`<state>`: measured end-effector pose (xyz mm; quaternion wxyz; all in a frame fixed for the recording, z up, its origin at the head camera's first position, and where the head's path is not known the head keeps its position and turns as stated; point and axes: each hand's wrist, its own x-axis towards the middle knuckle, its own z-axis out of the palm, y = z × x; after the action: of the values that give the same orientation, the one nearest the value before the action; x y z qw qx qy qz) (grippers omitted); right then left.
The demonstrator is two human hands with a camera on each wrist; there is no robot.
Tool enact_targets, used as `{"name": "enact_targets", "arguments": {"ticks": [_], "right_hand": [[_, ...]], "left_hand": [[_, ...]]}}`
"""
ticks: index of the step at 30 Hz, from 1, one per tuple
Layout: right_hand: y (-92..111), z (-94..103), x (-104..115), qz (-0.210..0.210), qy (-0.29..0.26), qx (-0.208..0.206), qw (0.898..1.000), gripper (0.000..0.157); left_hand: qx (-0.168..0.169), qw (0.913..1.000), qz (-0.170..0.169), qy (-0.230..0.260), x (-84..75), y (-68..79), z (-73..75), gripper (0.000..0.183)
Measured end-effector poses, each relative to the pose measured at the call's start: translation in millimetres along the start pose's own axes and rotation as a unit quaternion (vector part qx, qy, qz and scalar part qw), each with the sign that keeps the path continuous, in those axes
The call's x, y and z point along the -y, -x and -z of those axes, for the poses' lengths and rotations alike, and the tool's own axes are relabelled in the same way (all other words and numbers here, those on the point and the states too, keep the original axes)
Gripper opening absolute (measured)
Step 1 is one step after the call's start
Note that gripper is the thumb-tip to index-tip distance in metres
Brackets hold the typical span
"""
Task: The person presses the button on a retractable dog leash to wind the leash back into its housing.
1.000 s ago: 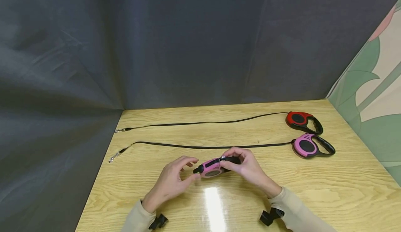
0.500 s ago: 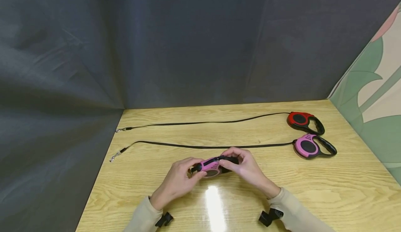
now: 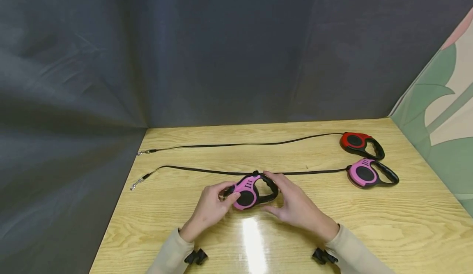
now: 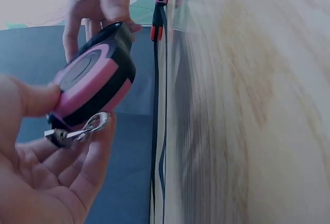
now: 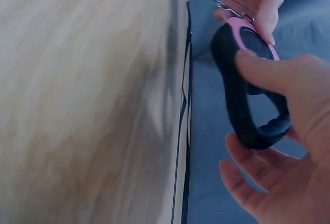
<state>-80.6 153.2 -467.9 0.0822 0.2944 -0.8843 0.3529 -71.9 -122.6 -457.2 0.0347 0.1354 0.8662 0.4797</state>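
A pink and black retractable dog leash (image 3: 248, 192) is held up above the table near its front. My left hand (image 3: 212, 204) pinches the casing, thumb on the near face and fingers behind. A silver clip (image 4: 87, 128) hangs at the casing's end beside the left fingers in the left wrist view. Around the black loop handle (image 3: 272, 192) my right hand (image 3: 297, 204) is spread. Its thumb and fingers are loosely apart, with fingertips at the handle's end (image 5: 258, 136) in the right wrist view; whether they bear on it is hard to tell.
Farther back lie a red retractable leash (image 3: 356, 141) and a second pink one (image 3: 363, 173), both at the right. Their black cords stretch left across the wooden table (image 3: 177, 159) to metal clips (image 3: 138, 182). Dark cloth (image 3: 236, 52) stands behind and at the left.
The held leash has turned from edge-on so its broad face and handle loop now show. My left hand has taken hold of the casing; my right fingers have spread from their pinch.
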Motion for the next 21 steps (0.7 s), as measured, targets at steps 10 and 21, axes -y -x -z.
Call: {"name": "enact_targets", "arguments": {"ticks": [10,21], "right_hand": [[2,-2.5,-6,-0.038,-0.037,0.015,0.999,0.094],[6,-7.0,-15,-0.097,-0.066,0.057,0.991,0.088]], "left_hand": [[0.019,0.9989,0.030,0.031,1.9,-2.0,-3.0,0.049],[0.101,0.9878,-0.037,-0.113,9.9,-2.8,-7.6,0.086]]}}
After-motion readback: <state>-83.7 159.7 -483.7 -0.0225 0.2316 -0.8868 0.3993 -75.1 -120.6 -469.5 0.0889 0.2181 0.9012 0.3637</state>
